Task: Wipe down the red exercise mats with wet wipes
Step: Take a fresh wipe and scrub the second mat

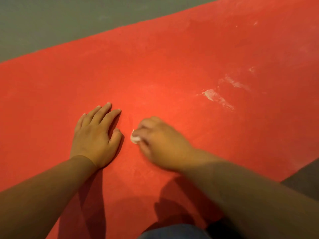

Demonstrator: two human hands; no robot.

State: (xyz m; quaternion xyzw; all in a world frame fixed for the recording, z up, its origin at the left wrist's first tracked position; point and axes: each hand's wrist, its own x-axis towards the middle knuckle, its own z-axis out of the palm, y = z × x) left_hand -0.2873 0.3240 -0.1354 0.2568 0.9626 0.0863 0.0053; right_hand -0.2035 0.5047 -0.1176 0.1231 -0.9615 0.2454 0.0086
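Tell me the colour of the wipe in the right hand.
White wipe, bunched in the right hand; head view shows it.

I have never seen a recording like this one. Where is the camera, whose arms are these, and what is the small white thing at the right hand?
There is no machine: a person wears one camera on the head, so this single picture looks forward and down over their own two arms. The left hand lies flat, fingers straight, on a red exercise mat, which lies on a grey floor. The right hand, blurred in the picture, grips a small white wet wipe, seemingly against the mat; only a bit of the wipe shows beyond the fingers. Farther right on the mat are whitish smears, not yet wiped away. At the bottom edge shows some blue cloth, probably the person's clothing.
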